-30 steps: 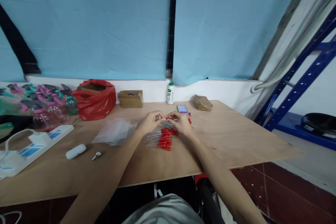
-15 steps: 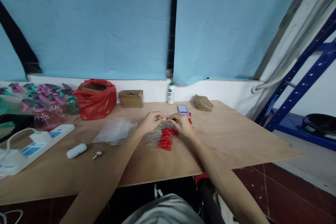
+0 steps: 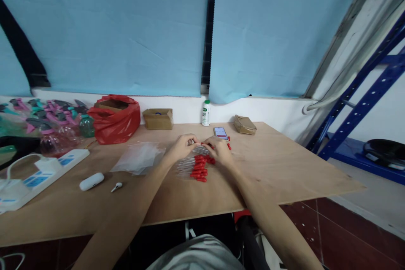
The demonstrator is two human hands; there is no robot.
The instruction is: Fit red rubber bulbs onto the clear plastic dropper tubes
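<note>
Several clear droppers with red bulbs (image 3: 198, 168) lie in a row on the wooden table (image 3: 284, 168). My left hand (image 3: 181, 147) and my right hand (image 3: 219, 148) meet just behind that row, fingers pinched together on one dropper (image 3: 200, 147) held between them. A few loose red bulbs (image 3: 228, 142) lie beside my right hand.
A stack of clear plastic bags (image 3: 138, 158) lies left of my hands. A phone (image 3: 220, 133), a white bottle (image 3: 206, 113), two cardboard boxes (image 3: 157, 119), a red bag (image 3: 115, 119), spray bottles (image 3: 47, 122), a power strip (image 3: 38, 175) and an earbud case (image 3: 91, 181) stand around. Blue shelving (image 3: 363, 105) is right.
</note>
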